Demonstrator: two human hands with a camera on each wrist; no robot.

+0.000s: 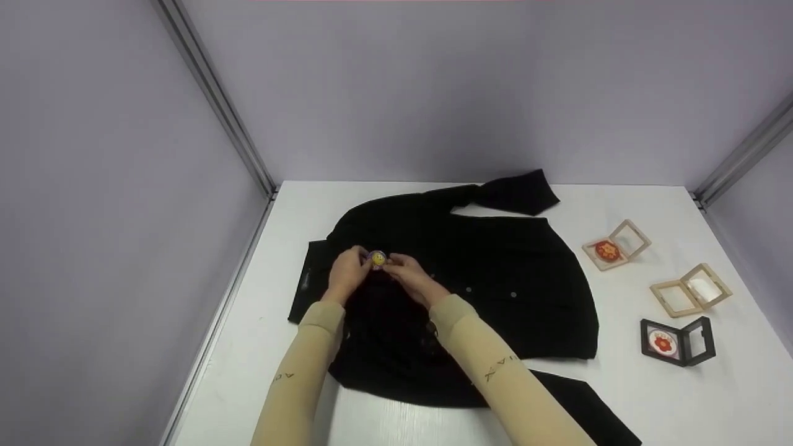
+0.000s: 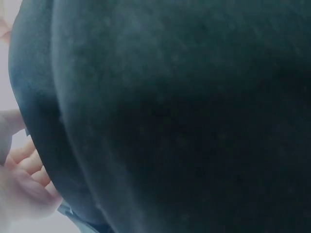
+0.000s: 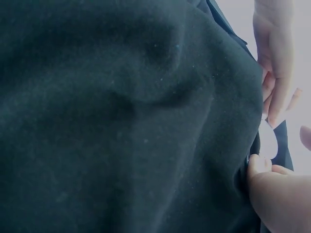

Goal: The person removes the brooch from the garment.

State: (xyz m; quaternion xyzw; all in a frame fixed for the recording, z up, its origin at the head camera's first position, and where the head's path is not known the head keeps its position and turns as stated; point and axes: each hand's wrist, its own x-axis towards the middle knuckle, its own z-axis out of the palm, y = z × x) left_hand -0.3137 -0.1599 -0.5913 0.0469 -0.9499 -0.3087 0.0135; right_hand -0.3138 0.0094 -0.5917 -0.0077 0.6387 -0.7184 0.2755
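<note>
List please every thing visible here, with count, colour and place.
Garment: 1, black, on table
Smiley badge: 1, yellow-purple, over garment
Dots: several, grey, on garment
Wooden cases: 2, tan, table's right
Patterned disc: 1, red-orange, farther wooden case
Dark case: 1, black, table's right
Flower disc: 1, red-white, dark case
Table: 1, white, beneath
Walls: 3, grey, bordering table
Rails: several, grey, wall edges
Left hand: 1, bare, holding badge
Right hand: 1, bare, holding badge
Sleeves: 2, cream, behind hands
</note>
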